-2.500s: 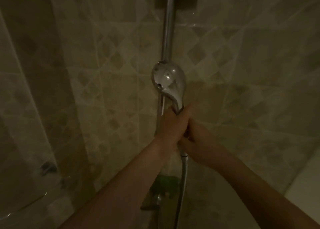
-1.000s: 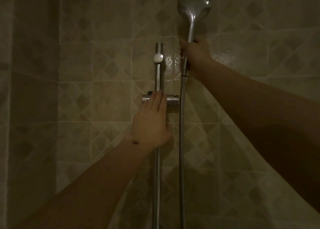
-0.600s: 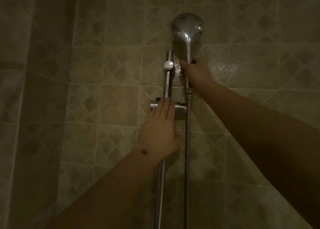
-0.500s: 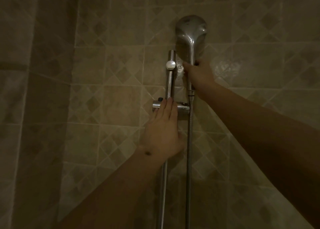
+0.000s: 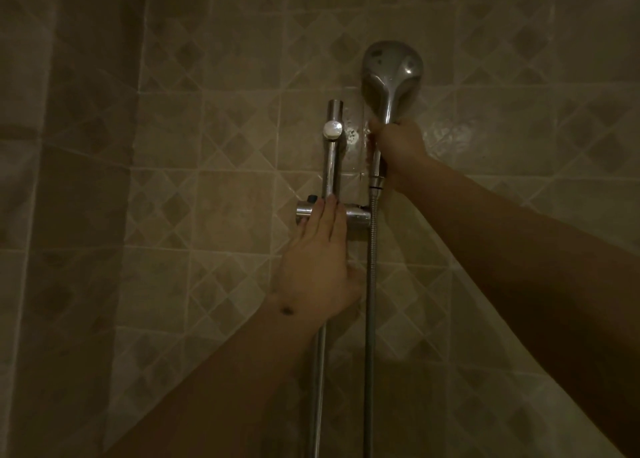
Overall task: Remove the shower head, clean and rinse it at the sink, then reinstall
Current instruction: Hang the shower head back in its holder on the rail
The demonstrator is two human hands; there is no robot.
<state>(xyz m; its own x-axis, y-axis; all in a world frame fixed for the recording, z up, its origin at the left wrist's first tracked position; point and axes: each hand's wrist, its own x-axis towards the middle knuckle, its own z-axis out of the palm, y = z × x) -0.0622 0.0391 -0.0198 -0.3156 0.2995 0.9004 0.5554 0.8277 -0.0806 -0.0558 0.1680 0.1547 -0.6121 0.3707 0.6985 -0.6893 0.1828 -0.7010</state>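
In dim light, the person's right hand (image 5: 398, 146) is gripping the handle of the shower head (image 5: 392, 73), its grip wrapped tight around the stem, and is holding it upright against the tiled wall (image 5: 207, 198), just right of the vertical slide rail (image 5: 331, 167). The metal hose (image 5: 370, 302) is hanging straight down from the handle. The left hand (image 5: 317, 267) is lying over the rail, fingers stretched flat and reaching onto the chrome bracket (image 5: 358, 215), its grip loose rather than clenched around anything.
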